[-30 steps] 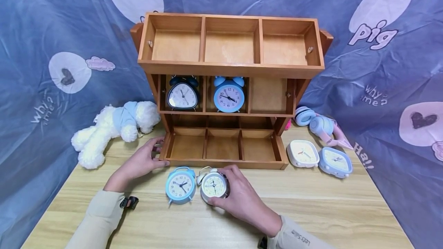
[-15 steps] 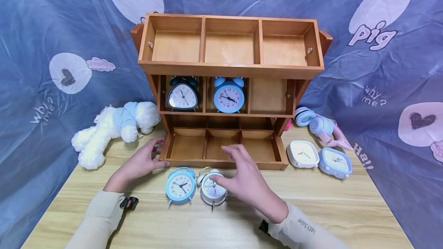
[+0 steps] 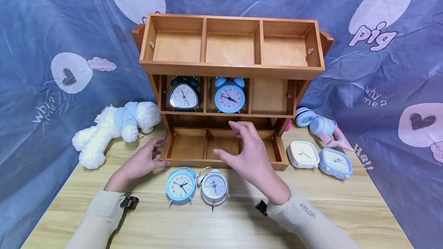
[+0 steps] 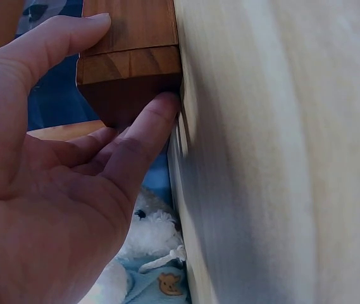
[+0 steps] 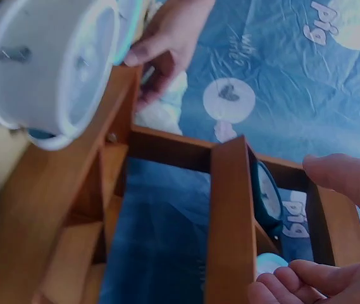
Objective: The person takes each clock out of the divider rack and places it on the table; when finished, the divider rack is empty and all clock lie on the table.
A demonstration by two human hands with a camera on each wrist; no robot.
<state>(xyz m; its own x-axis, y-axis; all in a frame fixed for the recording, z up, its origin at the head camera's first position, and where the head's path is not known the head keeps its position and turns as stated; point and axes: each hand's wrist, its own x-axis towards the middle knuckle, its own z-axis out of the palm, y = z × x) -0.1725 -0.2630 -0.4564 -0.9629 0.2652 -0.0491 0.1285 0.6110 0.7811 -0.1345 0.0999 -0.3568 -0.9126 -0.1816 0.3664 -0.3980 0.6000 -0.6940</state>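
Observation:
The left hand (image 3: 140,162) grips the lower left corner of the wooden shelf (image 3: 226,163); in the left wrist view its thumb lies on the front of the corner (image 4: 132,63) and its fingers on the side. Raised before the lowest row, the right hand (image 3: 256,160) holds nothing, thumb and fingers apart. A light blue clock (image 3: 181,186) and a white clock (image 3: 214,187) stand side by side on the table in front of the shelf. In the middle row are a dark triangular clock (image 3: 184,96) and a blue clock (image 3: 229,97).
A white plush toy (image 3: 115,128) lies left of the shelf. On the right are a white square clock (image 3: 303,154), a blue square clock (image 3: 335,163) and headphones (image 3: 322,125). Patterned blue cloth (image 3: 363,68) hangs behind.
The right hand has let go of the white clock and moved up and away to the front of the shelf. The left hand has stayed at the corner.

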